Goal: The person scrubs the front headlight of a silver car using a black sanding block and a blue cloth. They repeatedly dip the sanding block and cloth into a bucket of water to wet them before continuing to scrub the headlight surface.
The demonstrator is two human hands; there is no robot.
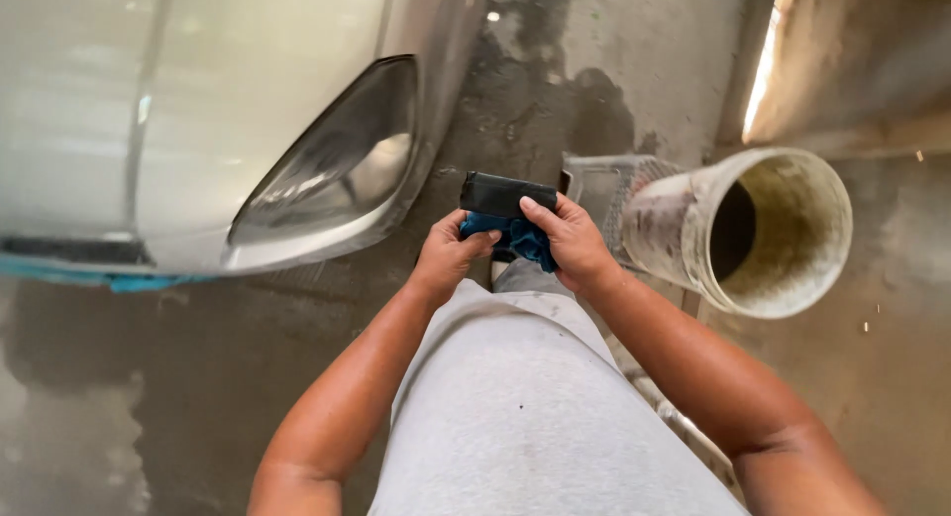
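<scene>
Between car headlight (342, 169) on the left & dirty bucket (763, 229) on the right, I hold black pad (505, 193) w/ blue cloth (515, 237)
Left hand (448, 257) & right hand (573, 241) both clenched on it; I'd wrap cloth flat, thumbs keeping pad steady

Both hands, left (448, 254) and right (573, 241), grip a black pad (505, 193) over a blue cloth (515, 237) at centre. A car (198, 100) with its headlight (337, 164) lies far left; a dirty white bucket (753, 229) stands right on wet concrete floor (198, 377).
</scene>
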